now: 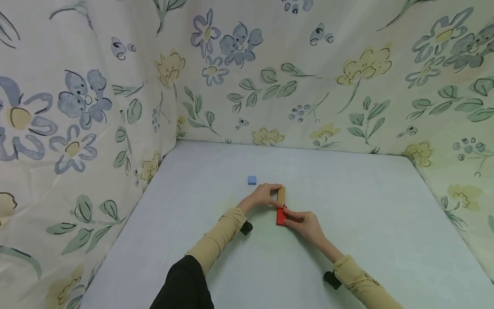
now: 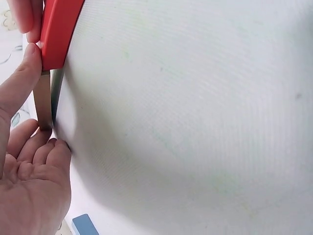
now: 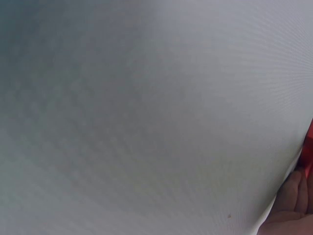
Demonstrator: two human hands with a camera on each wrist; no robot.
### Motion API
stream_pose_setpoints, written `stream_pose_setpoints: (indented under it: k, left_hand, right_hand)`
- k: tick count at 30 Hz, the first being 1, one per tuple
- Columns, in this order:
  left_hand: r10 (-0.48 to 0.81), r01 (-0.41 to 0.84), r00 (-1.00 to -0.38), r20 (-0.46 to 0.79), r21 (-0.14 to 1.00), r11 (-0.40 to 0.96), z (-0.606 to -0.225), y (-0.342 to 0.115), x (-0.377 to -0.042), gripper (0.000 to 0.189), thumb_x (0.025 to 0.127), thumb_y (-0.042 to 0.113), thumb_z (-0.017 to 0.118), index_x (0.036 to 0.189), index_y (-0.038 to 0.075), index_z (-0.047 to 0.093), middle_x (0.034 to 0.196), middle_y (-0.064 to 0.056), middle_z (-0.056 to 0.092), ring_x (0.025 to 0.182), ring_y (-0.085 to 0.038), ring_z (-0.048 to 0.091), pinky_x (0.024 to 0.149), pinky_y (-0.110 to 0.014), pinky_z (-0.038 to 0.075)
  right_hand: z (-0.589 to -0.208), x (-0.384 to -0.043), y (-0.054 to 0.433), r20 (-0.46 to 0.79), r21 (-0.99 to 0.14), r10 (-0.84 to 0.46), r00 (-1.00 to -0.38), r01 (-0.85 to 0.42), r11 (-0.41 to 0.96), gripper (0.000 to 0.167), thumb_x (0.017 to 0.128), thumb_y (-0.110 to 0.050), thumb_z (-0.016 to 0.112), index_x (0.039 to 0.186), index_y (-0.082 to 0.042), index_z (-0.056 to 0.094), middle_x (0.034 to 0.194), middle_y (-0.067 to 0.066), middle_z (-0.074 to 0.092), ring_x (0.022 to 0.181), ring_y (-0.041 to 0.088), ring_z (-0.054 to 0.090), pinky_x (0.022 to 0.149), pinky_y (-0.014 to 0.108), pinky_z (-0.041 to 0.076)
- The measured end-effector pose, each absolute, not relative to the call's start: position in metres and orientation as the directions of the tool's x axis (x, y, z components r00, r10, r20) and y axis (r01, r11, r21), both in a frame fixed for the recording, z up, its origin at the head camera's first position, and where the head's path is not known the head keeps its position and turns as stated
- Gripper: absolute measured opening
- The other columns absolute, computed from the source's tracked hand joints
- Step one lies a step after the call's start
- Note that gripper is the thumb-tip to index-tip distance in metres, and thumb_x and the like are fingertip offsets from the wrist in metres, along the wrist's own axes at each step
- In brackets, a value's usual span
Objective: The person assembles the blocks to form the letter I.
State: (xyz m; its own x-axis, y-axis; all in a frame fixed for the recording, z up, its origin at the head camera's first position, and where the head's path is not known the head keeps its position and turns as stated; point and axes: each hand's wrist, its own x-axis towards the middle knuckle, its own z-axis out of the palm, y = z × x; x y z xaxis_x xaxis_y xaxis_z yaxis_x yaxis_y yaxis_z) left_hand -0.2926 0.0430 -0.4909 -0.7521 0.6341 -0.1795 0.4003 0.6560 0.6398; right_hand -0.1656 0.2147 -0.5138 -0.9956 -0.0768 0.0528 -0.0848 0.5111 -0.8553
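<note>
A tan block lies on the white table, its far end against the end of a red block or very close to it. My left hand spans the tan block, fingers at its far end and thumb near where it meets the red one. With thumb and fingers, my right hand pinches the red block from the right side. The left wrist view shows the red block above the narrower tan block. Only a sliver of the red block appears in the right wrist view, beside the right hand.
A small blue block sits apart, behind and left of my left hand. The white table is bordered at the back and sides by a flower-patterned cloth. Dark wrist cameras hang under both forearms.
</note>
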Motion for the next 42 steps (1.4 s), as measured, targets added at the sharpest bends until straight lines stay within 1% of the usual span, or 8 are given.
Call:
stream_pose_setpoints:
  k: [5, 11, 16, 23, 25, 29, 35, 42]
  left_hand:
    - [0.647, 0.41, -0.742, -0.177, 0.644, 0.646, -0.491, 0.043, -0.293, 0.076, 0.078, 0.032, 0.078, 0.143, 0.013, 0.044, 0.147, -0.003, 0.045, 0.139, -0.02, 0.037, 0.114, -0.035, 0.032]
    - [0.663, 0.43, -0.729, -0.173, 0.638, 0.639, -0.491, 0.042, -0.293, 0.075, 0.079, 0.032, 0.077, 0.143, 0.013, 0.043, 0.147, -0.003, 0.044, 0.139, -0.019, 0.037, 0.114, -0.034, 0.032]
    - [0.666, 0.429, -0.724, -0.18, 0.638, 0.639, -0.49, 0.042, -0.293, 0.075, 0.08, 0.031, 0.076, 0.144, 0.013, 0.042, 0.148, -0.003, 0.043, 0.139, -0.019, 0.037, 0.114, -0.034, 0.032]
    - [0.671, 0.439, -0.717, -0.187, 0.627, 0.644, -0.489, 0.042, -0.293, 0.074, 0.08, 0.03, 0.077, 0.144, 0.013, 0.042, 0.148, -0.003, 0.043, 0.139, -0.017, 0.037, 0.114, -0.033, 0.031]
    - [0.673, 0.446, -0.715, -0.188, 0.619, 0.646, -0.488, 0.042, -0.293, 0.074, 0.08, 0.03, 0.076, 0.144, 0.013, 0.042, 0.148, -0.002, 0.043, 0.139, -0.017, 0.037, 0.114, -0.033, 0.031]
    - [0.677, 0.457, -0.712, -0.187, 0.609, 0.648, -0.487, 0.041, -0.293, 0.074, 0.081, 0.03, 0.076, 0.144, 0.013, 0.042, 0.148, -0.003, 0.043, 0.139, -0.018, 0.036, 0.115, -0.033, 0.031]
    - [0.68, 0.459, -0.708, -0.192, 0.607, 0.648, -0.485, 0.041, -0.292, 0.074, 0.081, 0.032, 0.075, 0.144, 0.013, 0.041, 0.149, -0.002, 0.042, 0.139, -0.018, 0.036, 0.114, -0.033, 0.031]
    - [0.671, 0.442, -0.712, -0.208, 0.609, 0.658, -0.485, 0.042, -0.292, 0.075, 0.081, 0.031, 0.076, 0.145, 0.015, 0.041, 0.149, -0.002, 0.041, 0.14, -0.018, 0.035, 0.115, -0.033, 0.03]
  right_hand:
    - [-0.514, -0.167, 0.215, 0.052, -0.85, -0.067, -0.996, -0.079, 0.521, 0.038, 0.08, -0.015, 0.076, 0.117, -0.01, 0.068, 0.115, 0.008, 0.067, 0.116, 0.025, 0.059, 0.092, 0.026, 0.05]
    - [-0.514, -0.168, 0.215, 0.039, -0.856, -0.064, -0.997, -0.067, 0.513, 0.039, 0.079, -0.015, 0.076, 0.117, -0.011, 0.068, 0.115, 0.005, 0.068, 0.117, 0.022, 0.058, 0.092, 0.02, 0.047]
    - [-0.514, -0.168, 0.215, 0.048, -0.855, -0.071, -0.996, -0.077, 0.513, 0.038, 0.08, -0.014, 0.076, 0.117, -0.009, 0.068, 0.115, 0.006, 0.068, 0.116, 0.023, 0.059, 0.093, 0.023, 0.048]
    - [-0.503, -0.163, 0.208, 0.066, -0.852, -0.084, -0.994, -0.099, 0.513, 0.037, 0.081, -0.009, 0.074, 0.117, -0.003, 0.066, 0.115, 0.014, 0.066, 0.116, 0.03, 0.059, 0.096, 0.045, 0.048]
    - [-0.502, -0.163, 0.208, 0.069, -0.85, -0.082, -0.994, -0.101, 0.517, 0.037, 0.081, -0.009, 0.073, 0.116, -0.002, 0.066, 0.115, 0.015, 0.066, 0.116, 0.032, 0.059, 0.095, 0.048, 0.047]
    - [-0.514, -0.168, 0.213, 0.063, -0.848, -0.078, -0.995, -0.094, 0.522, 0.038, 0.08, -0.017, 0.075, 0.116, -0.008, 0.068, 0.115, 0.01, 0.067, 0.116, 0.028, 0.06, 0.095, 0.04, 0.05]
    - [-0.513, -0.168, 0.213, 0.041, -0.846, -0.069, -0.997, -0.071, 0.529, 0.038, 0.08, -0.017, 0.076, 0.116, -0.01, 0.068, 0.115, 0.008, 0.068, 0.116, 0.027, 0.059, 0.093, 0.029, 0.05]
    - [-0.515, -0.169, 0.214, 0.044, -0.84, -0.074, -0.996, -0.077, 0.537, 0.038, 0.079, -0.018, 0.077, 0.116, -0.01, 0.069, 0.114, 0.01, 0.068, 0.114, 0.026, 0.061, 0.092, 0.027, 0.05]
